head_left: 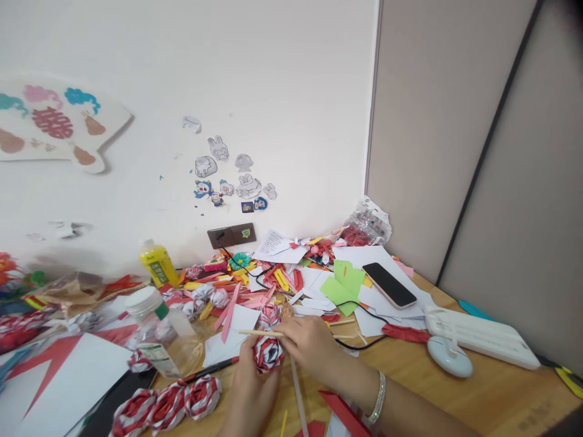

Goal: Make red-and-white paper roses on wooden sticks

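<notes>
My left hand (251, 391) is holding the striped paper flower (268, 354) over the table (410, 379). My right hand (312, 343) is pinching a thin stick (257, 333) by its far edge. If I'm pushing too hard, I could be squishing the folds; too loosely, dropping it.

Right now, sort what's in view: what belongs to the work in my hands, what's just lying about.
Seemingly part of the work:
- red-and-white paper rose in the left hand
- wooden stick in the right hand

Just lying about:
- smartphone
- computer mouse
- yellow bottle
</notes>
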`<state>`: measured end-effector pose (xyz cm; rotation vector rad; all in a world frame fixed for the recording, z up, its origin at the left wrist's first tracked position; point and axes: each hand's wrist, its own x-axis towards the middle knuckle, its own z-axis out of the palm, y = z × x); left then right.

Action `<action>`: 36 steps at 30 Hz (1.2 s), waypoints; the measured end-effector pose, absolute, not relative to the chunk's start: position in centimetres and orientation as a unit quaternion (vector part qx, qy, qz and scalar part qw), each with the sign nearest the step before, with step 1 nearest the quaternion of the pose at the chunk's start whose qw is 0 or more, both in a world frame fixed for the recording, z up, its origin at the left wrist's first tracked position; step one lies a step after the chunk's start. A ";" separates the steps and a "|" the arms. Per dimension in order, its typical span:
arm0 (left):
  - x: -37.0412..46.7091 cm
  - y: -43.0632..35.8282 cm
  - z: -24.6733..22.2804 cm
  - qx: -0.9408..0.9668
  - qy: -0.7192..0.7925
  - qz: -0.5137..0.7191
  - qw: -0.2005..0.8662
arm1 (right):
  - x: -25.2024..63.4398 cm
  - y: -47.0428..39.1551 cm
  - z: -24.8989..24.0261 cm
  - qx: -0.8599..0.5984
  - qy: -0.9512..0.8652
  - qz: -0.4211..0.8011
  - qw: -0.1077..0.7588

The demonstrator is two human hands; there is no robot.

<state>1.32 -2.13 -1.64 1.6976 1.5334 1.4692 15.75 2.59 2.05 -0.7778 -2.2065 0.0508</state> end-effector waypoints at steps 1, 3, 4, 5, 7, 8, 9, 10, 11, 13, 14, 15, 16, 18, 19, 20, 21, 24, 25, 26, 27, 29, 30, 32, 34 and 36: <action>1.4 -2.1 -1.5 0.605 0.550 0.534 0.214 | 15.9 2.7 2.3 -0.312 -0.865 0.070 0.387; 1.7 -2.2 -1.0 0.586 0.550 0.549 0.228 | 16.3 2.8 2.8 -0.320 -0.853 0.175 0.374; 1.8 -2.2 -0.7 0.573 0.552 0.556 0.241 | 16.5 2.9 3.1 -0.324 -0.841 0.216 0.375; 1.9 -2.3 -0.4 0.558 0.554 0.563 0.256 | 16.7 3.0 3.4 -0.327 -0.828 0.246 0.384; 2.0 -2.2 0.2 0.539 0.556 0.565 0.286 | 17.0 3.0 3.9 -0.325 -0.805 0.277 0.412; 2.0 -2.2 0.4 0.533 0.556 0.565 0.297 | 17.1 2.9 4.0 -0.320 -0.801 0.281 0.421; 1.9 -2.1 0.5 0.530 0.554 0.567 0.302 | 17.1 2.8 4.1 -0.314 -0.803 0.283 0.421; 1.8 -2.0 0.5 0.529 0.551 0.571 0.301 | 17.1 2.7 4.1 -0.306 -0.810 0.283 0.413; 1.7 -1.9 0.4 0.528 0.548 0.577 0.297 | 17.1 2.6 4.0 -0.301 -0.818 0.280 0.402; 1.5 -1.8 0.3 0.524 0.543 0.592 0.284 | 16.9 2.4 3.6 -0.300 -0.832 0.262 0.387; 1.5 -1.8 0.3 0.522 0.541 0.597 0.281 | 16.8 2.3 3.5 -0.302 -0.836 0.251 0.383; 1.5 -1.7 0.3 0.521 0.539 0.599 0.282 | 16.8 2.3 3.3 -0.303 -0.839 0.243 0.382; 1.6 -1.7 0.4 0.521 0.537 0.599 0.285 | 16.7 2.3 3.2 -0.304 -0.839 0.238 0.383; 1.6 -1.7 0.6 0.526 0.535 0.594 0.292 | 16.7 2.4 3.0 -0.302 -0.837 0.238 0.389; 1.7 -1.6 0.7 0.527 0.534 0.593 0.293 | 16.7 2.5 2.9 -0.300 -0.836 0.239 0.392; 1.7 -1.6 0.8 0.527 0.534 0.592 0.294 | 16.7 2.5 2.8 -0.297 -0.836 0.240 0.393; 1.7 -1.6 0.9 0.524 0.535 0.593 0.295 | 16.8 2.6 2.8 -0.294 -0.838 0.242 0.391; 1.6 -1.6 1.2 0.521 0.534 0.596 0.297 | 16.9 2.8 2.7 -0.291 -0.841 0.264 0.373; 1.5 -1.6 1.3 0.524 0.532 0.594 0.298 | 17.0 2.8 2.8 -0.291 -0.839 0.277 0.368; 1.5 -1.6 1.4 0.529 0.528 0.592 0.302 | 17.0 2.8 2.9 -0.292 -0.836 0.289 0.363; 1.5 -1.7 1.6 0.533 0.523 0.588 0.309 | 17.1 2.8 3.0 -0.294 -0.834 0.300 0.359; 1.7 -1.9 1.9 0.540 0.515 0.579 0.329 | 17.1 2.8 3.3 -0.297 -0.827 0.317 0.357; 1.8 -2.0 2.1 0.542 0.512 0.576 0.335 | 17.1 2.8 3.3 -0.295 -0.822 0.328 0.359; 2.0 -2.3 2.4 0.546 0.508 0.575 0.335 | 17.0 2.9 3.2 -0.281 -0.810 0.357 0.371; 2.0 -2.4 2.4 0.552 0.506 0.575 0.330 | 16.8 3.0 2.9 -0.267 -0.796 0.383 0.386; 1.8 -2.2 2.0 0.561 0.501 0.566 0.337 | 16.7 3.1 2.5 -0.261 -0.788 0.398 0.391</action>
